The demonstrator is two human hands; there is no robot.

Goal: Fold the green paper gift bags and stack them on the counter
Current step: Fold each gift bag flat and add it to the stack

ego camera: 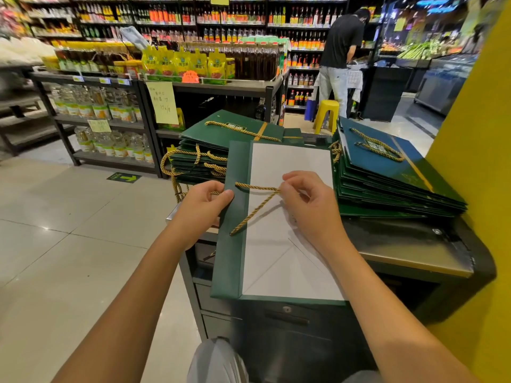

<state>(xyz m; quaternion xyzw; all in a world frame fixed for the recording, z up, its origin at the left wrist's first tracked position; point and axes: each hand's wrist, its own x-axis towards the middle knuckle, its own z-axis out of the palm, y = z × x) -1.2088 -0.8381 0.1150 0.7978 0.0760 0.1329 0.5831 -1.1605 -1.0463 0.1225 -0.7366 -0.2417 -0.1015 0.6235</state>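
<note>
The left hand (205, 203) grips a flattened bag's (290, 167) green edge while the right hand (307, 205) pinches its gold cord (254, 212), so this bag looks mid-fold, with a far stack (204, 158) and a side stack (387, 183) already on the counter (401, 244).

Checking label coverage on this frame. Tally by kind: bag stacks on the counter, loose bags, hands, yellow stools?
bag stacks: 2 (left stack, right stack)
loose bag: 1
hands: 2 (left hand grips the loose bag, right hand pinches its gold cord)
yellow stool: 1
Total: 6
</note>
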